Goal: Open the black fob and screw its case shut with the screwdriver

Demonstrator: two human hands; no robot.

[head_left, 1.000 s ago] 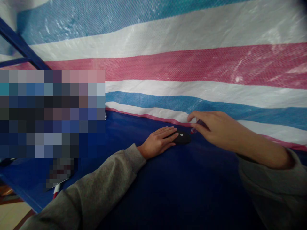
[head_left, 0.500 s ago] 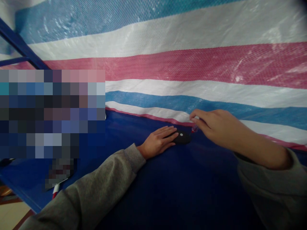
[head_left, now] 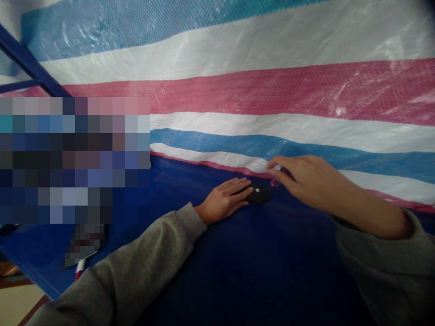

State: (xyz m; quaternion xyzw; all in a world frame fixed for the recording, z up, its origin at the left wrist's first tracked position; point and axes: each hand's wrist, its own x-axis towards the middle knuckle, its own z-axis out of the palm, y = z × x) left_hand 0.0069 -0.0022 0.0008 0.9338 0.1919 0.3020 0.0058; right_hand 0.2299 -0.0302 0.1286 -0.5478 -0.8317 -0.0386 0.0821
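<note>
My left hand (head_left: 224, 199) lies palm down with its fingers stretched out, their tips resting on the left end of a flat black oval object (head_left: 261, 194) with a small pale dot on top. What kind of object it is, I cannot tell. Just above its right end, my right hand (head_left: 299, 179) is closed, thumb and forefinger pinched on a small clear-and-red tool (head_left: 273, 183). Only its lower part shows below the fingers. Whether its tip touches the black object is unclear.
Both arms reach over a dark blue surface (head_left: 204, 276). Behind it hangs a red, white and blue striped woven sheet (head_left: 254, 93). A blurred-out area covers the left side, with a red-and-white stick (head_left: 80, 268) below it and a blue metal bar (head_left: 30, 56) above.
My right hand and the clear-and-red tool have shifted very slightly to the left. My left hand and the black oval object have stayed in place.
</note>
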